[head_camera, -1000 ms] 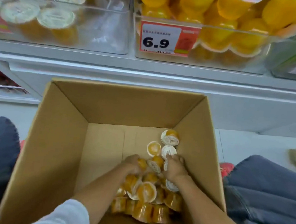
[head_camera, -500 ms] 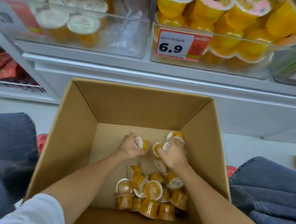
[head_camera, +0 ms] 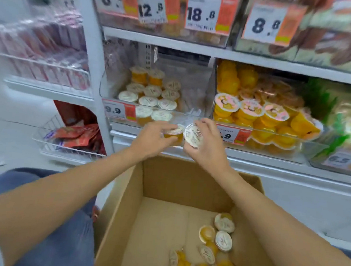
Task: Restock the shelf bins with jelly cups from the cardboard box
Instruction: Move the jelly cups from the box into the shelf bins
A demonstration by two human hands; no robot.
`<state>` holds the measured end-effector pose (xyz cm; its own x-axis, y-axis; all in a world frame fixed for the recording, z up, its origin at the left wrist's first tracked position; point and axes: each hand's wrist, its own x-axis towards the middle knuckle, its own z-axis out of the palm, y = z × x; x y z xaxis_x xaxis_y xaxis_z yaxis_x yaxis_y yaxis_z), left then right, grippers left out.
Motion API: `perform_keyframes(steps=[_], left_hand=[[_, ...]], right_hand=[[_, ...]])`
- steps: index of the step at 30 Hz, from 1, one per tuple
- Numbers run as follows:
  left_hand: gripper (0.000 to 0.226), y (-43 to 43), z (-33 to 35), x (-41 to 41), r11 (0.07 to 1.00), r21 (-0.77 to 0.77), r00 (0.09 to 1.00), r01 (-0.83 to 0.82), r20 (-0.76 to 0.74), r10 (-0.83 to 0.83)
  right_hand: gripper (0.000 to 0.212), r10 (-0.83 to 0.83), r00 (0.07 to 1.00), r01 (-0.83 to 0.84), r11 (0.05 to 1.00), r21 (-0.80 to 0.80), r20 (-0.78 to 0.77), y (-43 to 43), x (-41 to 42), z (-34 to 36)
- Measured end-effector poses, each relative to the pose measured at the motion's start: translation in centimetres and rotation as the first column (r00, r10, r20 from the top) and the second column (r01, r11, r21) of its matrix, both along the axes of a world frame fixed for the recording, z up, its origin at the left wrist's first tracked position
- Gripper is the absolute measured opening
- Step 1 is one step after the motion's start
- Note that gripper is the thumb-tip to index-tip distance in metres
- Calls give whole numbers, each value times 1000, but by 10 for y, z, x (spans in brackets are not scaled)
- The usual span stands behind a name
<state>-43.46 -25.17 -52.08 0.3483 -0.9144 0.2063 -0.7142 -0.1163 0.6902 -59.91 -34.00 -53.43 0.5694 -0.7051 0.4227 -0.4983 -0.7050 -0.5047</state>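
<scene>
The left hand (head_camera: 154,140) curls its fingers round an orange jelly cup (head_camera: 173,134). The right hand (head_camera: 208,145) pinches a second jelly cup (head_camera: 193,135), whose white lid carries print too blurred to read. Both cups are at the front edge of the clear bin (head_camera: 196,85), which is tagged 9.9 (head_camera: 113,110). A tag on the shelf above reads 18.8 (head_camera: 200,14). Loose cups (head_camera: 223,240) lie in the cardboard box (head_camera: 176,182) below.

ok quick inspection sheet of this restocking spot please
surface: white shelf ledge carrying the bins.
job's things: cardboard box open, loose jelly cups along its right side; clear bin part filled with white-lidded cups.
clutter: red packets in a wire basket, lower left.
hands: left hand grips a jelly cup; right hand grips a second jelly cup, lid toward the camera; both before the bin.
cables: nothing seen.
surroundings: neighbouring bin of larger orange cups, price tags above, green packs far right.
</scene>
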Motion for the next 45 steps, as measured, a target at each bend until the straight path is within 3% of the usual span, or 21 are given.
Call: perform_keyframes(steps=[4, 8, 12, 15, 19, 23, 25, 28, 34, 37, 45], left_hand=[[23, -12, 47, 37, 990, -134, 997, -47, -64, 39], [15, -32, 61, 77, 982, -168, 980, -89, -188, 56], [8, -57, 73, 120, 980, -172, 939, -101, -341, 37], [18, -82, 70, 155, 962, -193, 970, -193, -187, 157], [19, -110, 45, 183, 943, -128, 951, -306, -3, 308], [17, -122, 21, 198, 943, -5, 938, -331, 107, 330], [15, -125, 19, 202, 939, 18, 909, -343, 257, 327], [38, -127, 18, 201, 931, 92, 848, -355, 451, 279], [46, -130, 10, 209, 956, 66, 818, -285, 536, 207], [57, -132, 3, 211, 957, 90, 801, -276, 571, 177], [57, -136, 0, 215, 967, 108, 818, -230, 560, 132]], right_hand=[[58, 44, 996, -36, 995, -94, 76, -25, 41, 39], [48, 7, 982, -6, 1000, -5, 189, -64, 85, 56], [51, -76, 986, 57, 990, 132, 147, -112, 137, 50], [55, -144, 978, 106, 965, 241, 149, -145, 178, 44], [64, -172, 984, 158, 962, 225, 43, -181, 215, 28], [51, -130, 990, 114, 960, 254, 50, -192, 216, 7], [50, -147, 988, 134, 966, 220, 43, -192, 219, 4], [46, -128, 991, 117, 971, 207, 41, -191, 226, 3], [53, -54, 998, 59, 970, 237, -28, -190, 227, 0], [51, -51, 999, 44, 957, 287, 17, -191, 224, -1], [59, 4, 997, -35, 919, 392, 78, -199, 214, 0]])
